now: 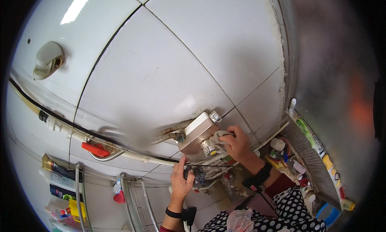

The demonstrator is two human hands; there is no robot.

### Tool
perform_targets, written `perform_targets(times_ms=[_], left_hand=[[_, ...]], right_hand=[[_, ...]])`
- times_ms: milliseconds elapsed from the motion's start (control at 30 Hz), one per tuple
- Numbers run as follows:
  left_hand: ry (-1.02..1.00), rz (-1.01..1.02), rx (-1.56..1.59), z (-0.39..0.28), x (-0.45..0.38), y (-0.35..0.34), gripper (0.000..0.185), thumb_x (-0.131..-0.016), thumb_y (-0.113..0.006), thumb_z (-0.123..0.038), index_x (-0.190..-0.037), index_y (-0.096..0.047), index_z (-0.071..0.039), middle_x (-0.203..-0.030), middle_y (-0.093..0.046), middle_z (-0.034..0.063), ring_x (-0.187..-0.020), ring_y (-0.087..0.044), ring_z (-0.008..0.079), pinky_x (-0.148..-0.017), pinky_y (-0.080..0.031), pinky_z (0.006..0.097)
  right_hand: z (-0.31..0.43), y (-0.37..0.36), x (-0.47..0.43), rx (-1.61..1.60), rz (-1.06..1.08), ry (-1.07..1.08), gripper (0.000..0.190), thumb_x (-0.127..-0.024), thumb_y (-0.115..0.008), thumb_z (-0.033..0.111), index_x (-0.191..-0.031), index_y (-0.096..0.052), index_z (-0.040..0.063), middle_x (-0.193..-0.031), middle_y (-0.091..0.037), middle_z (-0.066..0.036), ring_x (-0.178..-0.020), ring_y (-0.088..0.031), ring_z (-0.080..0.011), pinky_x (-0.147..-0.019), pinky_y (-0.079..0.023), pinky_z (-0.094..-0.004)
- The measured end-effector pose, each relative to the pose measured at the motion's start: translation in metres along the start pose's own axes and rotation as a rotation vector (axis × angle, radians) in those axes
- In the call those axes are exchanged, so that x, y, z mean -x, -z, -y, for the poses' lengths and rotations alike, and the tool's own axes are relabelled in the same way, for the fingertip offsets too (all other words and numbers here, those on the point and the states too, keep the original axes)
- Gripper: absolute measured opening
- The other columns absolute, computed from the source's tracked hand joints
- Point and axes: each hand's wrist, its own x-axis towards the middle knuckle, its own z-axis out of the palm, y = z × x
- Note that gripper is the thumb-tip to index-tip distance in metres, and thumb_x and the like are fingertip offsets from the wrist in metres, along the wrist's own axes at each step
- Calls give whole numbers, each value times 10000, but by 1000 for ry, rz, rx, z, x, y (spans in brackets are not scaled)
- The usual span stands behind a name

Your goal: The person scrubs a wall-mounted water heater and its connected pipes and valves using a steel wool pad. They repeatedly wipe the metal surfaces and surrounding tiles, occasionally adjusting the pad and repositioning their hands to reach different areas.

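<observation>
A wall-mounted mixer box (197, 137) with a white top, a metallic front and chrome knobs is fixed to the tiles. Against its right end, my right hand (239, 144) presses a crumpled grey cloth (221, 137) just above the lower chrome knob (208, 148). My left hand (181, 180) is below the box, its index fingertip at the lower edge. Between its thumb and fingers is a dark, speckled scrubber (199, 177), its far side partly hidden. Two corrugated metal hoses (166, 137) run into the box's left side.
A black cable (120, 146) and a pale pipe (135, 156) cross the wall, near a red valve handle (96, 149). Metal rack rails (146, 201) stand lower left. At right, a narrow ledge (319, 150) holds brushes and bottles, above cluttered containers (277, 144) and a blue basin (328, 214).
</observation>
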Motion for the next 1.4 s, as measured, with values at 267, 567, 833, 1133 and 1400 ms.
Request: perform_targets(times_ms=[267, 567, 833, 1133, 1400], left_hand=[[-29, -23, 21, 3, 8, 1, 583, -711, -576, -43, -1284, -466, -37, -1022, -593, 169, -917, -579, 337, -805, -472, 374], [-95, -72, 49, 13, 18, 5, 589, -716, -588, -49, -1292, -466, -46, -985, -578, 170, -858, -570, 348, -766, -474, 383], [-100, -91, 55, 28, 24, 11, 599, -716, -594, -50, -1300, -460, -58, -972, -560, 171, -844, -570, 346, -750, -476, 385], [-49, -57, 112, 28, 21, 11, 555, -710, -572, -34, -1260, -493, -35, -1018, -593, 175, -884, -583, 331, -793, -468, 344], [-75, -74, 90, 43, 23, 22, 567, -720, -595, -49, -1278, -497, -67, -920, -546, 151, -795, -565, 329, -717, -480, 363]], right_hand=[[6, 19, 17, -252, -174, -489, 274, -674, -657, 0, -941, -622, 53, -881, -552, -146, -783, -579, -333, -671, -487, -368], [96, -24, -47, 156, -36, 264, 175, -631, -663, 29, -779, -597, 93, -771, -494, -73, -651, -556, -267, -551, -465, -349], [23, -6, -9, 88, -123, -138, 207, -662, -681, 43, -855, -607, 48, -858, -566, -101, -715, -600, -287, -600, -485, -339], [70, -48, 63, -361, 11, -781, 339, -738, -697, 89, -1051, -606, -5, -878, -622, -139, -783, -610, -272, -742, -482, -344], [121, -34, -12, -4, -103, -26, 330, -742, -650, 35, -1071, -627, 29, -1042, -540, -121, -947, -525, -310, -806, -424, -403]])
